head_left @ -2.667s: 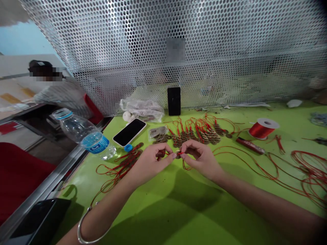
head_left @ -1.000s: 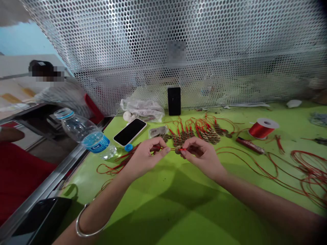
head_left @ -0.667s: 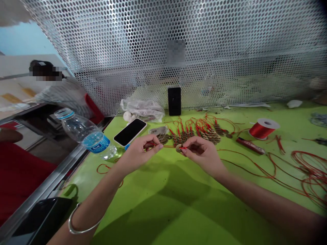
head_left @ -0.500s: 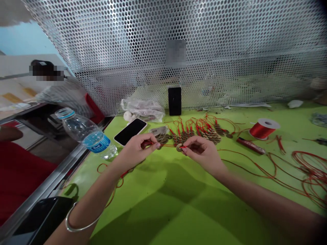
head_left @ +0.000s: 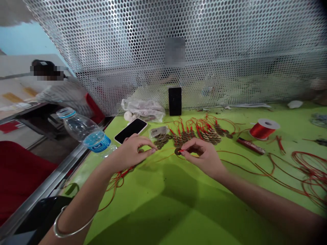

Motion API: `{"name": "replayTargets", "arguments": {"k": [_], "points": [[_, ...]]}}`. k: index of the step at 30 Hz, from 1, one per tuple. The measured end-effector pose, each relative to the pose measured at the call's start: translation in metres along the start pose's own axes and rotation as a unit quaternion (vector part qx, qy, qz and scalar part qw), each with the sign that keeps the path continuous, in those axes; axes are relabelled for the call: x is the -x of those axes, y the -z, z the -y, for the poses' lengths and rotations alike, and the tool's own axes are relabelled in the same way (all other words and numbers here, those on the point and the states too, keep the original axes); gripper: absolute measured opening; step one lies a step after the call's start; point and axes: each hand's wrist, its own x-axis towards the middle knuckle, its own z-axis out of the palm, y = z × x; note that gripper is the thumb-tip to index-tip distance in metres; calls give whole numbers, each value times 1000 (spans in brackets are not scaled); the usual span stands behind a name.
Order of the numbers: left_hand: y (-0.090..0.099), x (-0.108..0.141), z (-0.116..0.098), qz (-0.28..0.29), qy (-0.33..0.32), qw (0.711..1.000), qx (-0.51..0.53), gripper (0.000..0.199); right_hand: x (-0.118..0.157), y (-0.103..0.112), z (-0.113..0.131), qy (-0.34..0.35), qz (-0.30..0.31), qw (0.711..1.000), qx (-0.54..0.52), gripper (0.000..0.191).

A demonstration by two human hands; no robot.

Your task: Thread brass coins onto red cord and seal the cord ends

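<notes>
My right hand (head_left: 201,154) pinches red cord at the edge of a round bronze-coloured coin (head_left: 177,151), which has a hole in the middle. To its left, my left hand (head_left: 133,151) has thumb and index tips together at the end of a faint strand of red cord (head_left: 167,148) running toward the coin. Another strand, blurred, sags below it. Under the left wrist lie coins strung with red cord (head_left: 119,178), partly hidden. Just beyond both hands are loose coins (head_left: 161,139) and a row of coin strings (head_left: 187,136) with red cord loops.
A red ribbon spool (head_left: 263,129), a dark red tube (head_left: 250,145) and tangled red cords (head_left: 310,170) lie on the right. Leftward are a phone (head_left: 131,130), a water bottle (head_left: 89,134) and a plastic bag (head_left: 144,109). Another phone (head_left: 175,101) leans on the perforated panel (head_left: 217,51).
My left hand has shifted slightly left and its index finger has straightened. The cord between the hands was taut; now one strand hangs slack. My right hand has hardly moved.
</notes>
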Motion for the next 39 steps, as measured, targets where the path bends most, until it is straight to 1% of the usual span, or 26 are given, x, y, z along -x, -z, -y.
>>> {"name": "replayTargets", "arguments": {"k": [3, 4, 8, 11, 13, 16, 22, 24, 28, 32, 35, 39], "points": [[-5, 0, -14, -25, 1, 999, 43, 27, 2, 0, 3, 20, 24, 999, 27, 5], [-9, -1, -20, -26, -2, 998, 66, 29, 3, 0, 4, 26, 32, 999, 36, 4], [-27, -4, -36, 6, -29, 989, 142, 30, 4, 0, 8, 51, 48, 996, 59, 5], [-37, -6, -38, 27, -50, 981, 185, 25, 3, 1, 9, 60, 47, 995, 64, 7], [-41, -6, -37, 34, -51, 975, 215, 21, 3, 1, 9, 60, 43, 995, 70, 6], [-44, -6, -36, 37, -30, 972, 232, 19, 2, 1, 6, 59, 31, 994, 82, 5], [-54, -6, -37, 32, 43, 962, 268, 20, 3, 2, 3, 51, 7, 994, 97, 5], [-57, -8, -37, 21, 41, 968, 245, 19, 3, 2, 2, 53, 1, 994, 100, 5], [-60, -9, -37, -4, 30, 986, 165, 23, 3, 1, 1, 54, -1, 993, 106, 4], [-61, -9, -39, -45, 27, 993, 110, 18, 3, 0, 1, 46, -14, 994, 100, 4], [-63, -9, -39, -77, -3, 996, 46, 18, 4, -2, 0, 34, -23, 996, 80, 3], [-67, -8, -39, -112, -44, 992, -35, 22, 4, -3, 0, 21, -26, 998, 59, 4]]}}
